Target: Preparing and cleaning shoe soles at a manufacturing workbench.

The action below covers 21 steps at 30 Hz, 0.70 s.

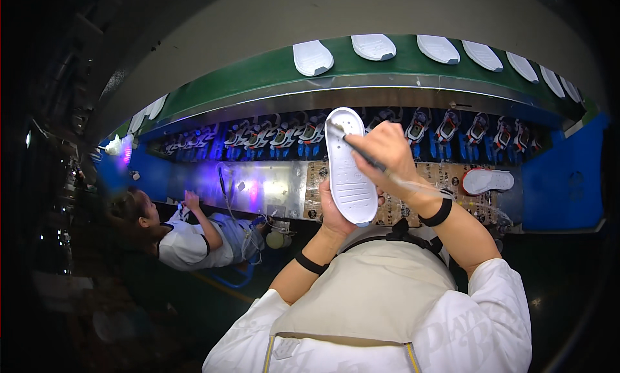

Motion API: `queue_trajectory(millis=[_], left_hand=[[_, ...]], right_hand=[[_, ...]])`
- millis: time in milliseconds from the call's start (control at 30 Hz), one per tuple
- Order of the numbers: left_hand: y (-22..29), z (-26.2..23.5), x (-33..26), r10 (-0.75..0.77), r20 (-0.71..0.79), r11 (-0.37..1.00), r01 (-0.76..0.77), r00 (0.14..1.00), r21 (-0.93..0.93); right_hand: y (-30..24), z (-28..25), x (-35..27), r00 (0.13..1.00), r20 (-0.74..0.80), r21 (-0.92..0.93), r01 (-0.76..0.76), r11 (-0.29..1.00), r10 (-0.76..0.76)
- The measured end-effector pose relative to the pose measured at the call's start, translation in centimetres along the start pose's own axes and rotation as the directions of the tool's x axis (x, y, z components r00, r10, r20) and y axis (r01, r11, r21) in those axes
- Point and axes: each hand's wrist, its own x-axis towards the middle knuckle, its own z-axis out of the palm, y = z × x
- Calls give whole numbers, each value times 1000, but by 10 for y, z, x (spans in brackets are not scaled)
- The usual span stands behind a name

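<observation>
the right hand [387, 155] pinches a thin brush [363, 155] whose tip touches a white shoe sole [349, 170], held upright from behind by the left hand [334, 211]. beyond lies a metal bench [271, 189] with printed sheets, shoes in blue holders [445, 129], and a green conveyor [258, 73] carrying white soles.

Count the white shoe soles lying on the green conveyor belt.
7 along the green conveyor belt: soles at and. Pale shapes at the belt's left end may be more; too blurred to tell.
</observation>
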Motion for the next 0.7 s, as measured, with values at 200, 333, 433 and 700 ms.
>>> queue_trajectory(millis=[200,333,433,700], left_hand=[[11,2,1,119,-36,992,-120,992,-33],[13,2,8,180,-252,980,-194,951,-34],[28,-7,7,176,-89,981,-182,980,-71],[46,14,10,182,-80,982,-186,980,-41]], right_hand=[[-7,3,-4,992,124,179,-25,984,2],[-13,6,-4,973,209,150,68,986,-99],[-21,3,0,918,322,375,99,922,-230],[-25,-9,10,814,459,511,85,855,-355]])
